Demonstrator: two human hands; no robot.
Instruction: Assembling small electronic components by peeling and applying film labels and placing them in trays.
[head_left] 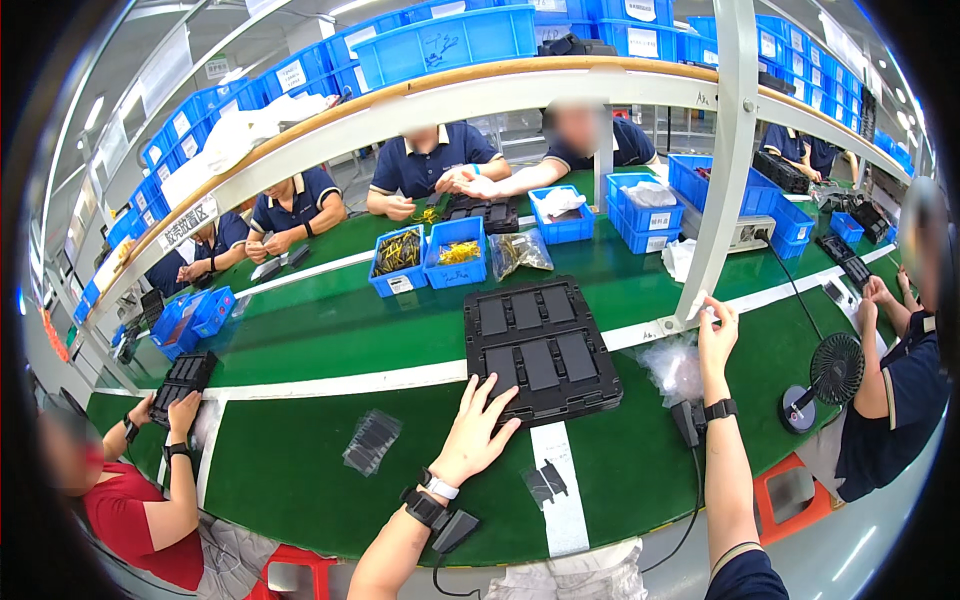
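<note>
A black plastic tray (541, 345) with dark flat rectangular pieces in its pockets lies on the green table in front of me. My left hand (475, 430) rests at its near left corner, fingers spread and fingertips touching the rim. My right hand (717, 345) is raised beside the foot of the white post, to the right of the tray. Its fingers are bent together around something small and whitish that I cannot make out. Just left of that forearm lies a crumpled clear plastic bag (672, 370).
Thin clear strips (372, 441) lie left of the tray, and dark film pieces (546, 483) lie nearer me. Beyond stand blue bins (456, 254) of small parts. A black fan (836, 370) stands at right. The white post (722, 160) rises close by. Co-workers sit around.
</note>
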